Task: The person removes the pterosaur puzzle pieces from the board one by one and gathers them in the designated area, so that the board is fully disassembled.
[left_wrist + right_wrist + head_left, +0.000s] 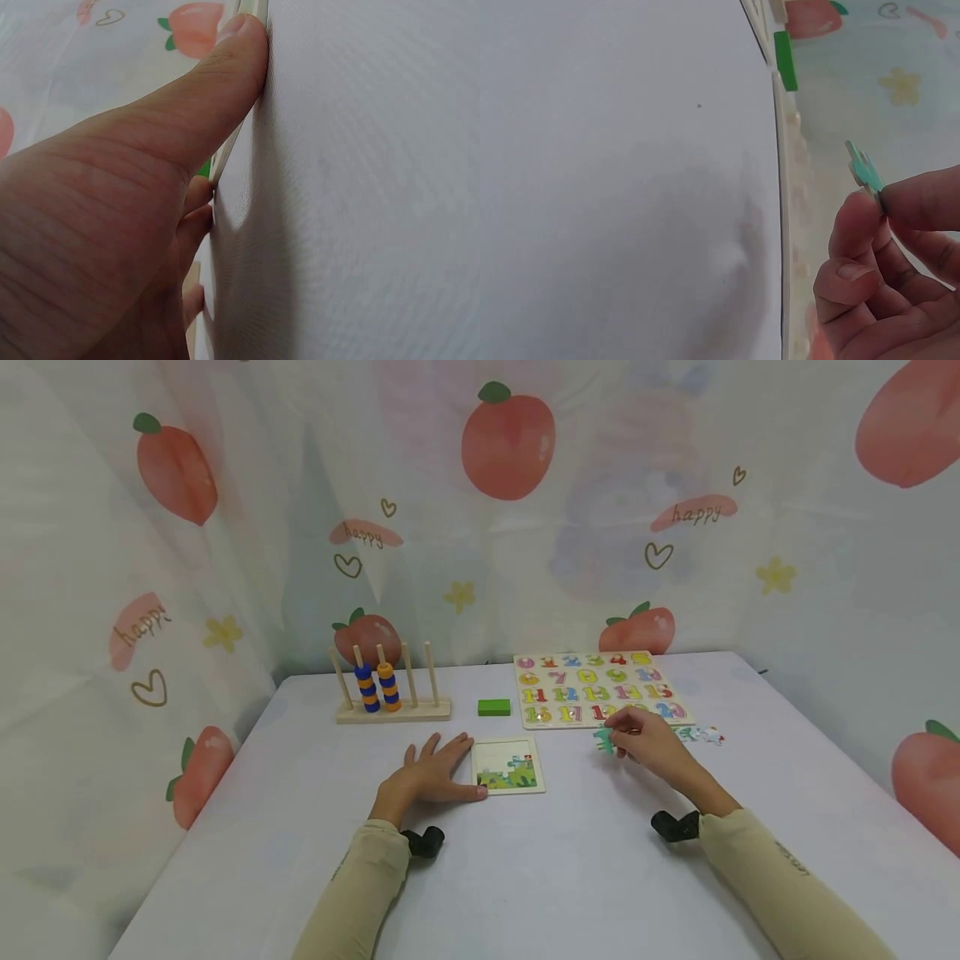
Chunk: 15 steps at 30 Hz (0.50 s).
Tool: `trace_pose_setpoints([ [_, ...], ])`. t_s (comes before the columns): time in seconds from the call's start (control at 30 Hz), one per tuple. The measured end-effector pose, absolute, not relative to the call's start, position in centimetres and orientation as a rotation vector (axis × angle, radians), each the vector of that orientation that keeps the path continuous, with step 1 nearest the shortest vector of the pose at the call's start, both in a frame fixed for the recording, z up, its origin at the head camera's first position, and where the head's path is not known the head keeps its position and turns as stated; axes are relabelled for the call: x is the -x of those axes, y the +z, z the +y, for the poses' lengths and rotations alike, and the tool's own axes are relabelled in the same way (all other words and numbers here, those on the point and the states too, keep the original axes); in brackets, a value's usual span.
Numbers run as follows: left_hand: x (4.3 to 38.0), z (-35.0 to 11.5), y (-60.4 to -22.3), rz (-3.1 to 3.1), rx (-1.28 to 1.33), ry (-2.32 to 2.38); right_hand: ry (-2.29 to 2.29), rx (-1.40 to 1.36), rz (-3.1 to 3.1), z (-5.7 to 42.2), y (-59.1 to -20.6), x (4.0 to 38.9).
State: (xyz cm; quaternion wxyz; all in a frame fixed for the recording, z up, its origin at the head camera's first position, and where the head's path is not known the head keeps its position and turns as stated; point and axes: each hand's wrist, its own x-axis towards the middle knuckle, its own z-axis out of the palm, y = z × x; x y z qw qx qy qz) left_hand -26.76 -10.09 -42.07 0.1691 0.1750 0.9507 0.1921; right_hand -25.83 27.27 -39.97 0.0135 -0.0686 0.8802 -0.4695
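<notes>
My left hand lies with spread fingers at the left side of a small square puzzle tray, thumb and a fingertip on its frame. Green pieces fill the tray's lower part and right side; the upper left is bare. In the left wrist view the thumb rests along the tray's edge. My right hand pinches a teal jigsaw piece between thumb and finger, to the right of the tray. The right wrist view shows that piece edge-on, raised off the table, the other fingers curled below.
A wooden number board lies behind my right hand, with loose jigsaw pieces to the hand's right. A green block sits behind the tray. At the back left stands a peg rack with blue and orange rings on two pegs.
</notes>
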Motion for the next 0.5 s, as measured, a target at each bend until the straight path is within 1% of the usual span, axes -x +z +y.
trace_pose_setpoints([
  [0.5, 26.8, -10.0, -42.0, 2.702, -0.500, 0.553, -1.376, 0.036, 2.872, 32.0, -39.3, 25.1],
])
